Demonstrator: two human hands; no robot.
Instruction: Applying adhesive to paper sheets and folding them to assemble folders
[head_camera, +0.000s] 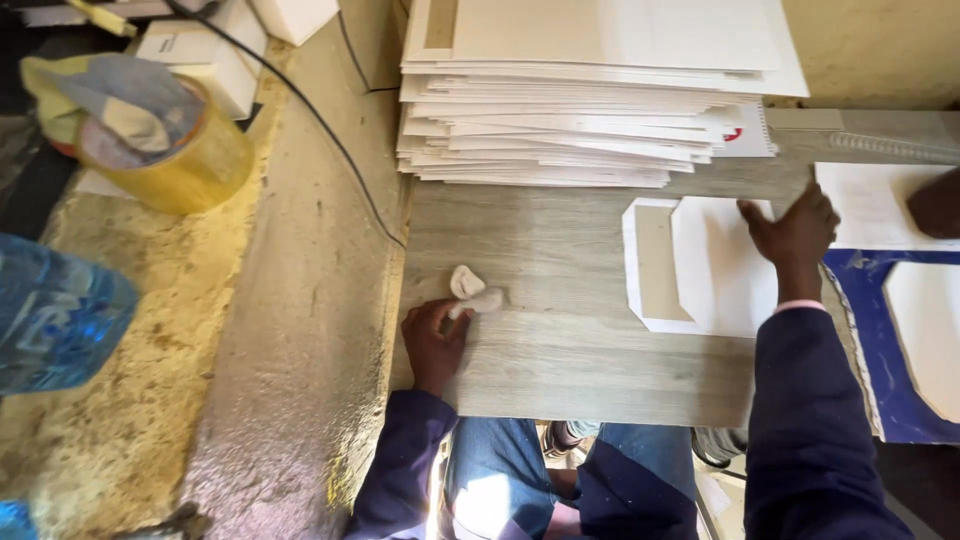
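Wooden table (560, 350): left hand (432, 335) pinches a white wad (472, 292); right hand (795, 235), at 3 o'clock, spread on an envelope (705, 265), its near corner sleeve-hidden.

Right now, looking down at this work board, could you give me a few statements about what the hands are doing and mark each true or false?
1. The left hand holds a small white wad. True.
2. The right hand grips the tape roll. False: it rests on a flat white envelope; the roll sits far to the left.
3. A tall stack of envelopes lies at the board's far edge. True.
4. The envelope under the right hand is blue. False: it is white with a tan strip.
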